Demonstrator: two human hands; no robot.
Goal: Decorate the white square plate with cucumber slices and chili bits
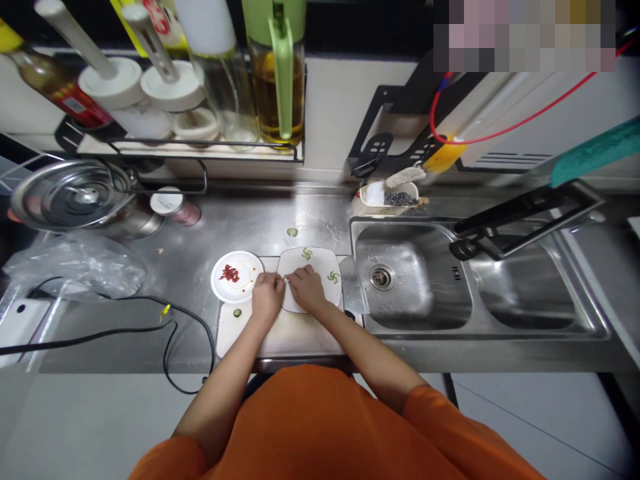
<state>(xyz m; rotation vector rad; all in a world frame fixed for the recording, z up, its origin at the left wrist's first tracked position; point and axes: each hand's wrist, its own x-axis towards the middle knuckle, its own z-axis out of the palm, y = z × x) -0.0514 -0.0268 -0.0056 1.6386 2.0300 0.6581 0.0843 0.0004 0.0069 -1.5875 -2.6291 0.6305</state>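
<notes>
My left hand [269,294] is closed in a pinch at the left edge of a squarish white plate [320,293] with green swirl patterns. Over the plate, my right hand [306,288] has its fingers bent together, their tips meeting those of the left. Something small and dark shows between the fingertips, too small to name. The plate rests on a pale cutting board [285,340]. To the left, a round white dish [236,290] holds chopped red bits [229,273]. One cucumber slice [237,313] lies on the board, another [292,232] behind the plate.
A double steel sink [415,280] with a black faucet [520,220] is at right. At left are a lidded pot [75,197], a plastic bag [75,263], a jar [176,206] and a black cable [195,313]. A rack [210,150] above holds bottles and seasoning jars.
</notes>
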